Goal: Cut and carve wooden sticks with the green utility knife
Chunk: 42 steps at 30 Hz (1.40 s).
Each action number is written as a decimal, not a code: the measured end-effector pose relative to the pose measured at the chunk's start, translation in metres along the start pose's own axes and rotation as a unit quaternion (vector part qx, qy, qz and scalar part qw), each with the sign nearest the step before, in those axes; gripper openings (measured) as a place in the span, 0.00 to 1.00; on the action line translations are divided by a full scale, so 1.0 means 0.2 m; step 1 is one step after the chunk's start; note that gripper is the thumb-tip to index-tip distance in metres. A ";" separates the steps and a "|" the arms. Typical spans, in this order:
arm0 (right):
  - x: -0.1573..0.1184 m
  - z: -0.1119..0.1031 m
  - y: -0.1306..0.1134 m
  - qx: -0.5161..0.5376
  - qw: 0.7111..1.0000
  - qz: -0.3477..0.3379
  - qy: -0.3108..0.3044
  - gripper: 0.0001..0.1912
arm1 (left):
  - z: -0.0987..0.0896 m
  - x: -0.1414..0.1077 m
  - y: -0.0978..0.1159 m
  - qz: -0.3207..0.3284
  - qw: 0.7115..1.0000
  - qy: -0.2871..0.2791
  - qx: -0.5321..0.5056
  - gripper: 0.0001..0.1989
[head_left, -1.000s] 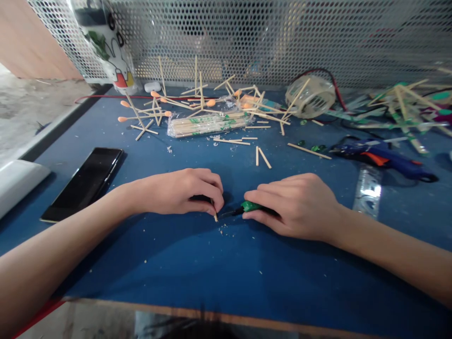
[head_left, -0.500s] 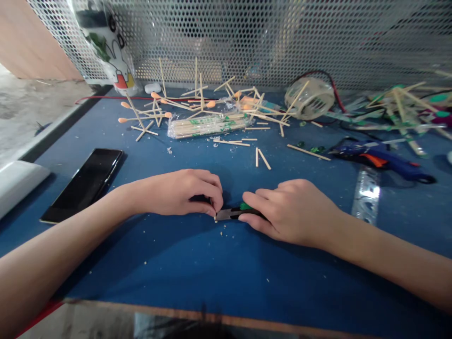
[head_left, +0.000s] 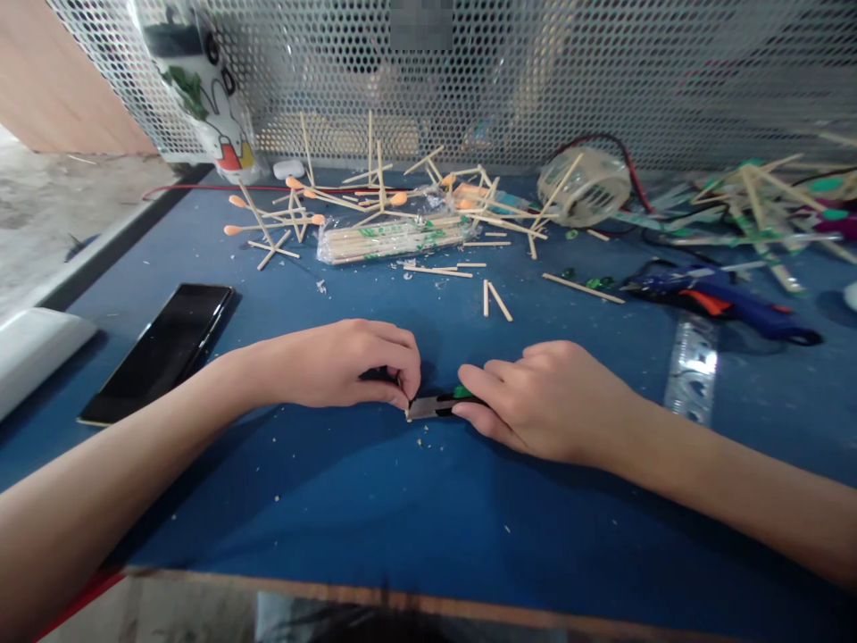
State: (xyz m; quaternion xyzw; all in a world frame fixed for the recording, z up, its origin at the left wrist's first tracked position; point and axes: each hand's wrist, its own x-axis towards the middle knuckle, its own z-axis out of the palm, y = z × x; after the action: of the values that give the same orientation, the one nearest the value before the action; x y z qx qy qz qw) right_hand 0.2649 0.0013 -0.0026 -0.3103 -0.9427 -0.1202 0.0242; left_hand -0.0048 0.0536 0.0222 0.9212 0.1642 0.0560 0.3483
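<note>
My left hand [head_left: 358,362] is closed in a pinch around a small wooden stick [head_left: 408,415]; only its pale end shows below the fingertips. My right hand [head_left: 553,402] wraps the green and black handles of a pair of cutting pliers [head_left: 427,408]. The pliers' jaws point left and meet the stick's end right at my left fingertips. Whether the blades are fully closed is too small to tell. Tiny wood crumbs [head_left: 421,442] lie on the blue tabletop [head_left: 375,518] just below the jaws.
Behind my hands lie a plastic packet of sticks [head_left: 395,237], loose cut sticks [head_left: 499,301] and stick frames with orange tips. A phone [head_left: 161,353] rests at left. On the right are a blue glue gun [head_left: 729,299] and a clear ruler [head_left: 693,366]. A perforated metal panel [head_left: 469,98] stands behind.
</note>
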 end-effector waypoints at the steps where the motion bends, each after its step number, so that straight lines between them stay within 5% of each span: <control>1: 0.00 0.00 0.00 0.000 1.000 -0.002 -0.001 0.26 | 0.00 0.00 0.00 0.000 1.000 0.000 0.001 0.04; 15: -0.04 0.04 0.07 0.127 0.990 -0.013 0.067 0.28 | -0.01 -0.02 0.03 0.008 0.999 0.000 0.040 0.07; 24: -0.04 0.04 0.09 0.161 0.984 -0.019 0.074 0.25 | 0.01 -0.03 0.06 -0.012 0.976 0.017 0.215 0.11; 36: -0.03 0.05 0.16 0.172 0.972 -0.160 0.022 0.34 | 0.01 -0.04 0.04 -0.024 0.977 0.073 0.196 0.11; 42: -0.04 0.00 0.10 0.083 0.985 -0.150 -0.019 0.30 | 0.02 -0.04 0.01 -0.010 0.967 0.113 0.230 0.12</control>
State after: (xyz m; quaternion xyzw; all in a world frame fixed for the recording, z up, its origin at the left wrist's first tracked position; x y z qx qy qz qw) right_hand 0.2836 0.0129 0.0006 -0.1642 -0.9856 -0.0377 0.0139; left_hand -0.0117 0.0468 0.0215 0.9626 0.2199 0.1169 0.1069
